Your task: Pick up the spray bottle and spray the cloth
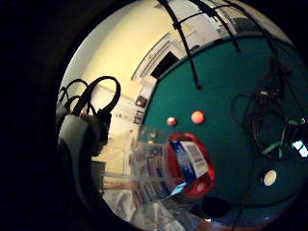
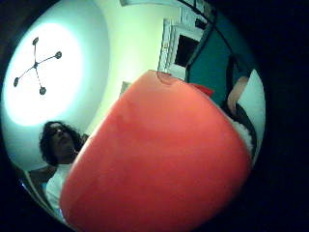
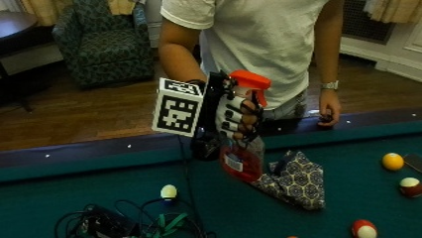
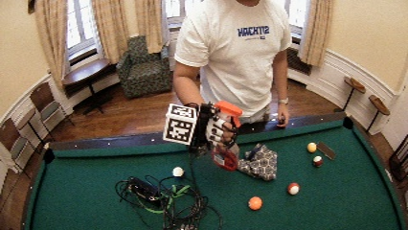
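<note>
My gloved right hand grips a clear spray bottle by its neck, holding it in the air above the green pool table. The bottle has an orange trigger head and red liquid in its lower part. Its nozzle points toward the person's left side. A patterned dark cloth lies crumpled on the felt, just below and beside the bottle's base. In the little finger side palm view the labelled bottle hangs over the felt. The orange head fills the thumb side palm view.
Several billiard balls lie about: a pale one, a yellow one, a striped one and a red-and-white one. A tangle of cables sits at the near left. The person's bare hand rests on the rail.
</note>
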